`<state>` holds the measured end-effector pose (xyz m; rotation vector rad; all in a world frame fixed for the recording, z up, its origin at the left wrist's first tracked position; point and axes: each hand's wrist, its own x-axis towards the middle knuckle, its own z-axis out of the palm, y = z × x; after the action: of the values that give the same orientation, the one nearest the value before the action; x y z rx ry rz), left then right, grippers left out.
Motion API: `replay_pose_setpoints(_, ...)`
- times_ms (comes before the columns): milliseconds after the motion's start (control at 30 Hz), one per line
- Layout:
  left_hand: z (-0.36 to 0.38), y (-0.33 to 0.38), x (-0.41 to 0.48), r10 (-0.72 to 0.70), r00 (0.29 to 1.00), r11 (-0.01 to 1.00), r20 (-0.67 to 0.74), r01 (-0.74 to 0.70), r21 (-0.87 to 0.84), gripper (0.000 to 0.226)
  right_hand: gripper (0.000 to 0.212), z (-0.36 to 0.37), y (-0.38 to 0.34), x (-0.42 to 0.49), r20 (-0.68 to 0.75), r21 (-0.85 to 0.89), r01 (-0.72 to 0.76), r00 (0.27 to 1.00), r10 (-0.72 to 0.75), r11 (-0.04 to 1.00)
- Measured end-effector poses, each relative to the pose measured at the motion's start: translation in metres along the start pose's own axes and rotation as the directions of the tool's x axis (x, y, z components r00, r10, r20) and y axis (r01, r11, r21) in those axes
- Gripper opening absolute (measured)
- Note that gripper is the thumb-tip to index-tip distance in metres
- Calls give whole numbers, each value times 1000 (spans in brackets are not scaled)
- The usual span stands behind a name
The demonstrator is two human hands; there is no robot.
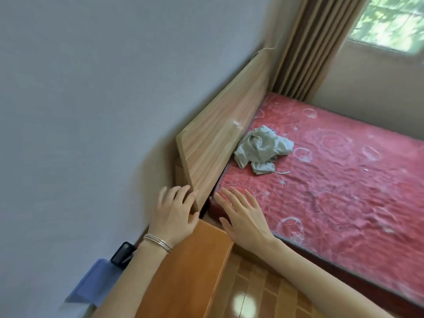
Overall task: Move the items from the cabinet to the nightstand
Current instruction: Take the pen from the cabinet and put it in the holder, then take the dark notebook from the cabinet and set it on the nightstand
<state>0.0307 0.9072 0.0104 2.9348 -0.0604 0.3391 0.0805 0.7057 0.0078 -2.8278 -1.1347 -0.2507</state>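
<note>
An orange-brown wooden nightstand [188, 267] stands at the bottom centre, between the wall and the bed. Over its far edge my left hand [174, 214] hovers with fingers spread, fingertips touching the near end of the light wooden headboard [220, 134]. Silver bangles ring its wrist. My right hand [241, 214] is open, palm down, fingers apart, over the near corner of the red mattress [332, 180]. Neither hand holds anything. A black phone [122, 252] and a blue flat item [96, 283] lie at the nightstand's left side, partly hidden by my left forearm. No cabinet shows.
A crumpled grey-green cloth [261, 149] lies on the mattress by the headboard. Brown curtains [305, 47] hang in the far corner beside a window [394, 21]. A blue-grey wall [80, 99] fills the left. Glossy tiled floor [252, 294] runs between nightstand and bed.
</note>
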Motion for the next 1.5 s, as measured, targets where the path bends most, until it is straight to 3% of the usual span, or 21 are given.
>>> replay_pose_setpoints(167,-20,81,2,327,945,944,3,-327,-52,52,54,-46,14,-105,-41,-31,-293,956,292,956)
replay_pose_setpoints(300,-22,146,-18,552,833,832,38,-546,-98,55,54,-70,5,-201,-65,-65,-541,841,537,839)
replay_pose_setpoints(467,-22,238,-49,759,651,645,32,-743,-181,54,53,-104,-21,-322,-109,-86,-809,588,801,582)
replay_pose_setpoints(633,-26,353,-117,927,371,344,-48,-897,-277,52,51,-144,-65,-439,-204,-96,-958,286,936,271)
replay_pose_setpoints(867,-47,497,-273,984,-25,-87,-176,-931,-355,49,49,-181,-161,-606,-267,-112,-986,-93,959,-127)
replay_pose_setpoints(1067,-75,590,-420,925,-252,-345,-283,-869,-355,46,47,-221,-248,-737,-330,-150,-929,-276,903,-339)
replay_pose_setpoints(1233,-117,664,-517,856,-346,-473,-383,-823,-314,49,47,-272,-300,-833,-415,-168,-860,-381,826,-481)
replay_pose_setpoints(1500,-162,756,-636,795,-426,-579,-432,-745,-330,51,44,-330,-353,-938,-563,-130,-763,-468,681,-633)
